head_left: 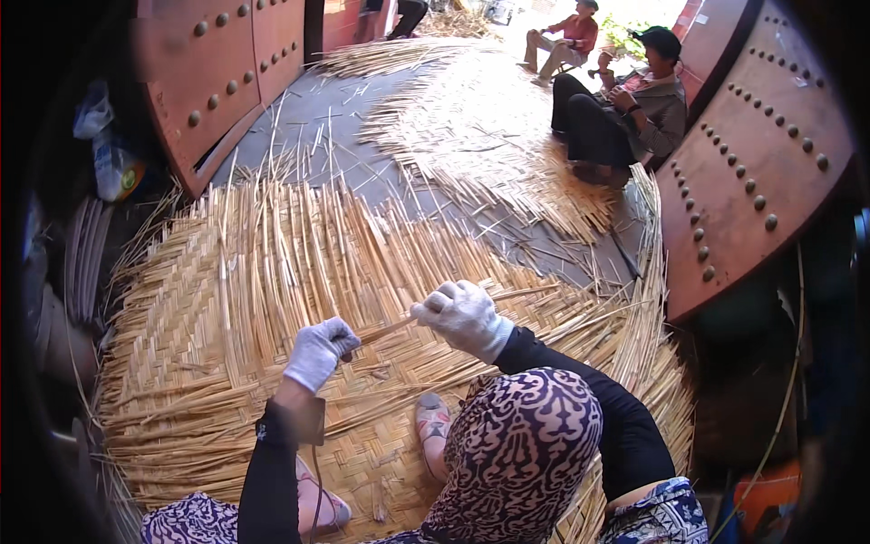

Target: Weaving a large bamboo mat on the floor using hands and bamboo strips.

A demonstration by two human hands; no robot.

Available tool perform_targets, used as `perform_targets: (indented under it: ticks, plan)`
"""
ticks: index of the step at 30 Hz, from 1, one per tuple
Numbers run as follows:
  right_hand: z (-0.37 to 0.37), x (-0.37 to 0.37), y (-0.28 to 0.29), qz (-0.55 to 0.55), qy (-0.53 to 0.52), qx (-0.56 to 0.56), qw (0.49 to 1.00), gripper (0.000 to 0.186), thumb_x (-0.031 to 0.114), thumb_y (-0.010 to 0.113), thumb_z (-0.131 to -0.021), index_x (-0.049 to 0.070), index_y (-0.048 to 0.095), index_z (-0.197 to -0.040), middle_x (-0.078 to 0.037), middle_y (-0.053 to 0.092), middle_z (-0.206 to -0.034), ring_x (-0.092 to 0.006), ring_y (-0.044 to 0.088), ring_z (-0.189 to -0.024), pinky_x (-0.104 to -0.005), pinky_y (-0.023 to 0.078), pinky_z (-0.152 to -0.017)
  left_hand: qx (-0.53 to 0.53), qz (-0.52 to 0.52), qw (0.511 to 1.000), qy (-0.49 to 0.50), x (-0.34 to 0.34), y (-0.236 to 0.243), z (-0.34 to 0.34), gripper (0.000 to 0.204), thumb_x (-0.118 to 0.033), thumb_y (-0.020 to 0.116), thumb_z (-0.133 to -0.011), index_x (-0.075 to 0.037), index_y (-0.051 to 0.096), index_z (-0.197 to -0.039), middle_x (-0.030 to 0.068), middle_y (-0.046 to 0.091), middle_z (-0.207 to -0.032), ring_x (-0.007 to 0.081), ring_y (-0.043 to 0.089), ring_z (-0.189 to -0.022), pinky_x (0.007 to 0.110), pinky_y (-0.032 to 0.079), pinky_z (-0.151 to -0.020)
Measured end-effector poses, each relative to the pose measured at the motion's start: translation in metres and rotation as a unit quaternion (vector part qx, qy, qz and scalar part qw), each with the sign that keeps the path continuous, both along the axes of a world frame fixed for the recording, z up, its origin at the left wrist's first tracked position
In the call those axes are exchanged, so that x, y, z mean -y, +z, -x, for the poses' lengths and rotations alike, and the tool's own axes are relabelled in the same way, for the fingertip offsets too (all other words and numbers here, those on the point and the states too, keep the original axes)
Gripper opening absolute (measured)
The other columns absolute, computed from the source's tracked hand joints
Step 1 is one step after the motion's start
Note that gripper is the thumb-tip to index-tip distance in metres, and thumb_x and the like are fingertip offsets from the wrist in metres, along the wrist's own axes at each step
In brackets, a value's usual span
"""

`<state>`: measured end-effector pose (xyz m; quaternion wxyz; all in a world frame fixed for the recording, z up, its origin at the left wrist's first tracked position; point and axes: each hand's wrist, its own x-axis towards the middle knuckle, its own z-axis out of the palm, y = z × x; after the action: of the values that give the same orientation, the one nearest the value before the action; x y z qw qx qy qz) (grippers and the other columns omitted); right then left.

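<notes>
My left hand (319, 354), in a white glove, is closed on one end of a flat straw-coloured strip (382, 331). My right hand (458, 315), also gloved, grips the same strip, which extends past it toward the upper right. Both hands are raised over a large woven mat (181, 299) of pale strips, with long loose strips lying across its far part and along its right side. My feet rest on the woven part below, either side of my patterned knee.
Red studded doors (227, 91) stand either side. Another mat (453, 109) lies beyond, among scattered strips on grey ground (317, 113). A person in dark trousers (657, 118) sits on it at the right; another in red (575, 41) sits farther back. Bags (118, 172) lie at the left.
</notes>
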<state>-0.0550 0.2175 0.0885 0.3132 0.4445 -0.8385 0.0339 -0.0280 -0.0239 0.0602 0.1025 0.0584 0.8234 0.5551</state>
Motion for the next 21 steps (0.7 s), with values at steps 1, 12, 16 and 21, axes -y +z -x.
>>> perform_targets:
  ticks: [1,12,16,21]
  plan:
    - [0.0,-0.003,0.004,-0.021,0.004,0.003,1.0,0.013,0.016,0.057,-0.066,0.014,0.055,-0.079,0.002,0.042,-0.066,-0.0134,0.047,-0.062,-0.0257,0.04,-0.053,-0.002,-0.003,1.0,-0.006,-0.003,0.007,0.001,0.011,-0.016,0.062,-0.077,-0.006,0.06,-0.073,0.003,0.057,-0.053,0.0071,0.052,-0.046,0.021,0.04,-0.042]
    - [0.003,-0.014,-0.005,-0.004,-0.001,-0.032,0.999,0.009,0.014,0.056,-0.071,0.011,0.054,-0.079,0.002,0.049,-0.068,-0.0112,0.052,-0.06,-0.0248,0.041,-0.051,0.146,-0.023,0.989,-0.004,-0.016,0.023,0.002,0.014,-0.018,0.062,-0.077,-0.004,0.059,-0.076,0.0027,0.056,-0.057,0.0063,0.045,-0.04,0.021,0.037,-0.037]
    - [0.008,-0.017,-0.006,-0.009,-0.046,0.035,0.998,0.006,0.016,0.055,-0.074,0.011,0.054,-0.075,0.001,0.052,-0.062,-0.0135,0.054,-0.055,-0.0265,0.043,-0.048,-0.43,0.206,0.879,-0.007,-0.026,0.025,-0.008,0.018,-0.017,0.068,-0.068,-0.004,0.058,-0.075,0.0084,0.062,-0.08,0.019,0.059,-0.059,0.028,0.048,-0.052]
    - [0.0,-0.019,0.009,0.043,-0.052,0.294,0.953,0.007,0.017,0.055,-0.074,0.011,0.056,-0.069,-0.005,0.057,-0.065,-0.0216,0.058,-0.059,-0.0326,0.045,-0.052,-0.457,0.398,0.795,0.012,-0.034,0.016,-0.015,0.012,-0.013,0.064,-0.064,-0.009,0.053,-0.068,0.0051,0.053,-0.07,0.0207,0.052,-0.063,0.032,0.042,-0.052]
